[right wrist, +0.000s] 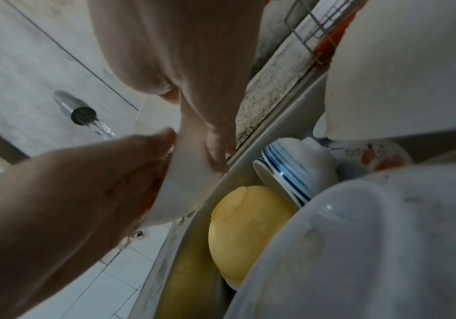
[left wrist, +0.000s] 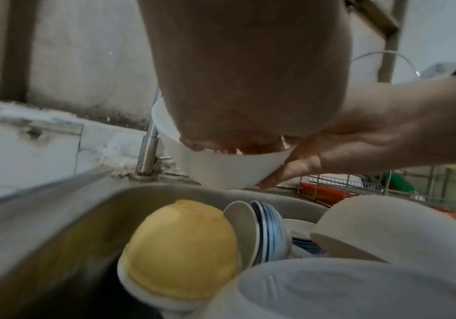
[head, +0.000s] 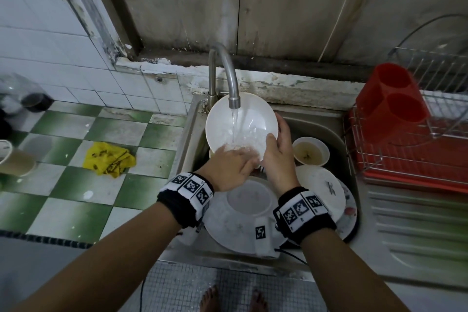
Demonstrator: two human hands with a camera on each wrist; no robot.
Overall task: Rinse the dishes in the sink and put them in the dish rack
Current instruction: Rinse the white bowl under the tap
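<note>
A white bowl (head: 243, 119) is tilted under the faucet (head: 228, 71), and running water falls into it. My right hand (head: 278, 157) grips its right rim, thumb inside and fingers behind. My left hand (head: 228, 167) lies with straight fingers on the wet lower inside of the bowl. The left wrist view shows the bowl (left wrist: 221, 168) from below, over the sink (head: 329, 121). In the right wrist view the bowl (right wrist: 186, 179) sits between both hands. The wire dish rack (head: 410, 149) on a red tray stands to the right of the sink.
The sink holds several dishes: a yellow bowl (left wrist: 180, 254) upside down, a blue-striped bowl (left wrist: 270, 231), a small bowl of murky liquid (head: 310, 151), and plates with an upturned bowl (head: 249, 200). A red cutlery holder (head: 392, 104) sits in the rack. A yellow cloth (head: 109, 158) lies on the tiled counter.
</note>
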